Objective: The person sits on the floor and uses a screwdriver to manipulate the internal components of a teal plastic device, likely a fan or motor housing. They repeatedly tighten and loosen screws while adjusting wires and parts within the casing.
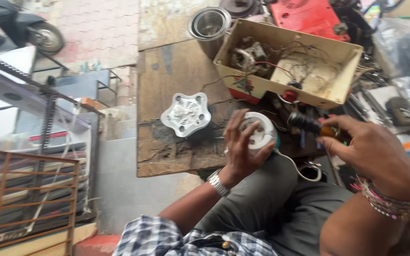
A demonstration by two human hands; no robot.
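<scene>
Left hand (239,144) cupping a round white part (258,132); right hand (367,152) closed on a dark-tipped tool (309,124).

Both are held above the lap at the edge of a worn wooden worktop (167,76). On it lie a white star-shaped cover (186,114), an open cream casing (288,64) full of wires and a steel jar (209,26); paved ground and a scooter (15,26) lie beyond.

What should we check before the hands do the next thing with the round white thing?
1. Left hand steadies the round white part: ok.
2. Right hand has its grip on the dark-tipped tool: ok.
3. Tool tip touching the white part: cannot tell, blurred.
4. White cord free of the fingers: ok.
5. White star-shaped cover lies apart on the wooden table: ok.
</scene>
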